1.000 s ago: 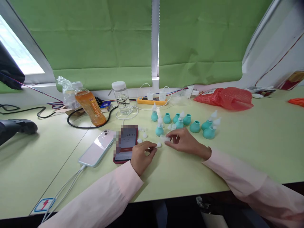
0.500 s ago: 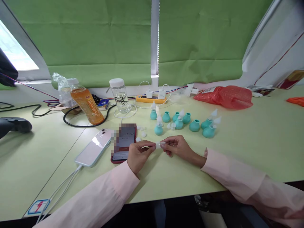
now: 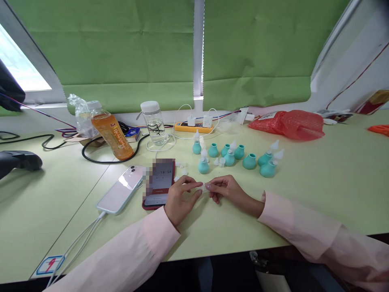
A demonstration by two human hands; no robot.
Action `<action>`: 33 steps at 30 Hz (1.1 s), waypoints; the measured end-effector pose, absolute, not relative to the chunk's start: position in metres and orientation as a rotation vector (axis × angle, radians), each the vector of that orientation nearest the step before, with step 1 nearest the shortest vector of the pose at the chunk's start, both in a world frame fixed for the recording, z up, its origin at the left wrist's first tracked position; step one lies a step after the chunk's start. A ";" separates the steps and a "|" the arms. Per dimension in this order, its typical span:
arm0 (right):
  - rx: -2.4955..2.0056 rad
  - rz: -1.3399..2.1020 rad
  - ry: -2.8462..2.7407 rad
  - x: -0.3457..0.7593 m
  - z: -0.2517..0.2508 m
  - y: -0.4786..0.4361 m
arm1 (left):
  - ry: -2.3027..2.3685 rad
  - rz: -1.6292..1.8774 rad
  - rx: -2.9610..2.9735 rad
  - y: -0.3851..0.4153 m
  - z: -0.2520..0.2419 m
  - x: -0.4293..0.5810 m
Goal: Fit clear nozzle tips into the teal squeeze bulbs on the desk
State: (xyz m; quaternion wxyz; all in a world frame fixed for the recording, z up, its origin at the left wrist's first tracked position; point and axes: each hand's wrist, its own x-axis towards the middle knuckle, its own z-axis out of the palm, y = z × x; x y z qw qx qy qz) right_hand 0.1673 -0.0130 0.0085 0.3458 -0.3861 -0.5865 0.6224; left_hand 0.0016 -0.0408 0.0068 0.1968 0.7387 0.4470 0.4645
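My right hand [image 3: 227, 190] pinches a small translucent white plastic piece [image 3: 204, 187] between thumb and fingers, just above the table. At the piece's left end are the thumb and index fingertips of my left hand [image 3: 182, 199], closed round it. Its exact shape is mostly hidden by the fingers. Behind the hands stand several teal squeeze bulbs; one open-necked bulb [image 3: 249, 161] has no tip, while another bulb [image 3: 203, 166] carries a clear pointed nozzle [image 3: 203, 154]. Small loose white parts [image 3: 222, 162] lie among the bulbs, and others [image 3: 181, 164] are near the phone.
A red-cased phone [image 3: 161, 182] lies left of my left hand, beside a charging phone [image 3: 121, 190] with white cables. Farther back are an orange drink bottle [image 3: 113, 136], a clear water bottle [image 3: 154, 123], a yellow power strip [image 3: 193, 127] and a red plastic bag [image 3: 287, 125].
The thumb and index finger of my left hand have spread slightly at the piece's left end. My right hand stays nearly in place with its grip. The bulbs have not moved.
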 end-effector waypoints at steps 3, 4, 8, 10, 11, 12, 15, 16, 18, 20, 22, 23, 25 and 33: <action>-0.996 1.721 -1.468 0.167 0.009 -0.013 | 1.238 1.375 2.463 -0.045 0.004 0.001; -0.992 1.744 -1.452 0.167 0.009 -0.013 | 1.229 1.365 2.562 -0.045 0.003 0.001; -0.978 1.783 -1.425 0.167 0.007 -0.014 | 1.255 1.295 2.796 -0.045 0.003 0.001; -0.977 1.782 -1.431 0.167 0.006 -0.014 | 1.228 1.287 2.837 -0.043 0.004 0.002; -0.978 1.775 -1.438 0.167 0.006 -0.015 | 1.196 1.295 2.833 -0.042 0.003 0.002; -0.979 1.763 -1.448 0.167 0.007 -0.015 | 1.159 1.309 2.810 -0.042 0.003 0.003; -0.985 1.705 -1.487 0.166 0.009 -0.018 | 1.065 1.380 2.698 -0.040 0.001 0.003; -0.987 1.680 -1.504 0.165 0.010 -0.019 | 1.047 1.404 2.666 -0.040 0.001 0.003; -0.987 1.638 -1.537 0.165 0.012 -0.020 | 1.012 1.440 2.623 -0.039 0.002 0.004; -0.978 1.617 -1.564 0.164 0.013 -0.021 | 0.981 1.458 2.569 -0.040 0.003 0.004; -0.963 1.614 -1.573 0.164 0.014 -0.021 | 0.976 1.464 2.484 -0.041 0.006 0.004; -0.954 1.611 -1.574 0.164 0.014 -0.021 | 0.984 1.459 2.430 -0.042 0.008 0.004; -0.935 1.579 -1.579 0.164 0.012 -0.021 | 1.014 1.435 2.299 -0.045 0.011 0.004; -0.796 1.300 -1.716 0.166 0.008 -0.028 | 0.986 1.002 1.330 -0.044 0.018 0.003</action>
